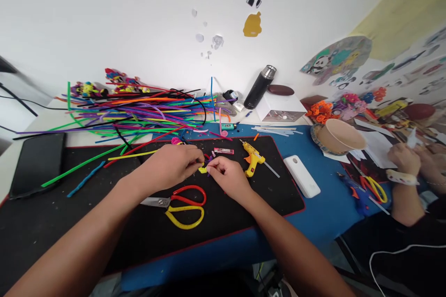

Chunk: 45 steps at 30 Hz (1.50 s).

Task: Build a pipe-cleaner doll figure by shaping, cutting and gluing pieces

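My left hand and my right hand meet above the black mat, both with fingertips pinched. Between them is a small bent piece of yellow pipe cleaner, gripped at its edge by my left fingers. A bit of purple shows at my right fingertips, seemingly pipe cleaner too; my fingers partly cover it. Below the hands lie scissors with one red and one yellow handle. A red lighter and a yellow glue gun with a clear stick rest just beyond my right hand.
Many coloured pipe cleaners are heaped along the back left. A phone lies far left, a white power bank to the right. Behind stand a black thermos and a white box. A co-worker's hands are at far right.
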Available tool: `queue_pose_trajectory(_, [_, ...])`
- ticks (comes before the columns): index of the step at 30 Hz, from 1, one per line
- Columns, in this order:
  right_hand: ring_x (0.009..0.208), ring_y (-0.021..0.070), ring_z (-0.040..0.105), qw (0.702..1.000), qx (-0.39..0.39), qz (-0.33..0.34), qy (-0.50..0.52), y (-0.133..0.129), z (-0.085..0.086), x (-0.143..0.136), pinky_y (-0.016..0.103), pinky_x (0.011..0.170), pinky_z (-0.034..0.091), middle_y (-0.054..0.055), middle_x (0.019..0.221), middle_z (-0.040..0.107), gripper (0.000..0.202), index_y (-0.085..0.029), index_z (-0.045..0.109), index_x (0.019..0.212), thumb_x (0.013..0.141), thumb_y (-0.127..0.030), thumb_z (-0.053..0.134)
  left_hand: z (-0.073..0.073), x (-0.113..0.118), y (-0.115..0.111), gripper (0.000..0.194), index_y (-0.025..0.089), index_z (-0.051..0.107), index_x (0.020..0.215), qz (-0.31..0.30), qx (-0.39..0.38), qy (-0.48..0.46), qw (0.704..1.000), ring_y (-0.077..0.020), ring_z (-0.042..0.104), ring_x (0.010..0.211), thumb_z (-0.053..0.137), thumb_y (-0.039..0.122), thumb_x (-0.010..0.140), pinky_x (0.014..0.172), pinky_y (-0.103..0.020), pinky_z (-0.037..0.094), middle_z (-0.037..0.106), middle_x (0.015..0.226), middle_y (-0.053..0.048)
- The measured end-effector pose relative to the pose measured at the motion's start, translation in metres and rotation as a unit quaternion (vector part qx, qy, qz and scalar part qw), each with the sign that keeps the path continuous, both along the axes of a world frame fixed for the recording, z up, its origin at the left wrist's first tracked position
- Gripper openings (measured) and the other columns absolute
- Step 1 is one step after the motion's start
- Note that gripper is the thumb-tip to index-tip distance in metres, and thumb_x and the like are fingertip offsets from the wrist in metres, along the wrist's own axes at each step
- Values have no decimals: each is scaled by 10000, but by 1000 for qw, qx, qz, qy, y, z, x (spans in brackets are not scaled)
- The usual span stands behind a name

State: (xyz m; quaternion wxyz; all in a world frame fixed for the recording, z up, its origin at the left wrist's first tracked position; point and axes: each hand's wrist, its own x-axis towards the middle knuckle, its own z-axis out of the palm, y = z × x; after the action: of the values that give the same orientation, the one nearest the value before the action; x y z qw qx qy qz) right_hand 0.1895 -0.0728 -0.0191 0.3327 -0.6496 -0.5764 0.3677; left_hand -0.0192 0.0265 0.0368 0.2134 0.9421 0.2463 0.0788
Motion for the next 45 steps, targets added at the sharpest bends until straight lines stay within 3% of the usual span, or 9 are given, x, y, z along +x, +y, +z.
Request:
queue_pose_trajectory(32, [560,137,527,1000,7,-15,3,2,3,-5,265,582,350,-70,593,564,85,-206,759,940,954,-260,695,-9,6,-3,204,231,713,959,-16,31,30,999,-251,716,846,523,251,1031,711,-328,453,774,959,-60])
queue_pose_trajectory(45, [569,138,553,1000,-2,-17,3,3,2,-7,262,587,376,-47,637,659,80,-203,759,949,954,-253,695,-10,8,-4,173,226,723,943,-11,20,30,999,-261,724,887,568,252,1016,718,-334,481,766,972,-70])
